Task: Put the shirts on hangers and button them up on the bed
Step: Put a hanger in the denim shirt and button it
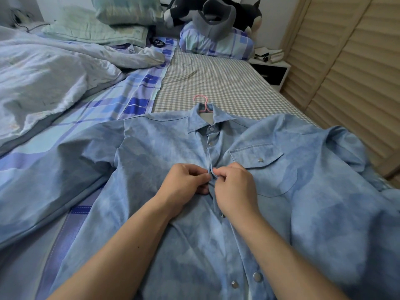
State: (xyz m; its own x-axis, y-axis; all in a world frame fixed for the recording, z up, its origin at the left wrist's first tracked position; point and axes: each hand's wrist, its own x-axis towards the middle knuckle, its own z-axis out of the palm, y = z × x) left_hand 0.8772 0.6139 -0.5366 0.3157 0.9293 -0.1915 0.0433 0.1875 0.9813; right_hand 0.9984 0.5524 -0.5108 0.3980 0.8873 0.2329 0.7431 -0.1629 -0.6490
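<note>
A blue denim shirt (pixel 249 191) lies spread face-up on the bed (pixel 216 79), a pink hanger (pixel 202 102) poking out of its collar. Both hands meet at the shirt's front placket, just below the second snap. The left hand (pixel 184 185) pinches the fabric edge on its side; the right hand (pixel 233 191) pinches the opposite edge, fingertips almost touching. Beside the right hand sits the chest pocket (pixel 266 167).
</note>
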